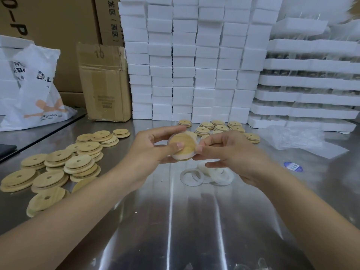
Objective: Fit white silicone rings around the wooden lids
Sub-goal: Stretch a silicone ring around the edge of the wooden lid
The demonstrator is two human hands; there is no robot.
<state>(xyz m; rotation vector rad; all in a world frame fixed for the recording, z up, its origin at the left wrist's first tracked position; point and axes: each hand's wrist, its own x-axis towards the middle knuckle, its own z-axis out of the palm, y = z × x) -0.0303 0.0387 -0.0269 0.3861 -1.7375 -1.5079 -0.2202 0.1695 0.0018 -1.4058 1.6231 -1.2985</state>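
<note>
A round wooden lid (184, 143) is held up above the steel table between both hands. My left hand (153, 147) grips its left side, thumb across the face. A white silicone ring (182, 157) wraps the lid's lower edge, and my right hand (224, 151) pinches that ring at the lid's right rim. Below the hands lies a small pile of loose white rings (208, 175). Several bare wooden lids (64, 164) with centre holes are heaped on the left. More lids (220, 128) sit in short stacks behind the hands.
The steel table (175, 221) reflects light in front of me. White foam blocks (191, 61) are stacked at the back, foam trays (311, 94) at right. A cardboard box (105, 84) and a white plastic bag (37, 90) stand back left; crumpled clear plastic (298, 137) lies right.
</note>
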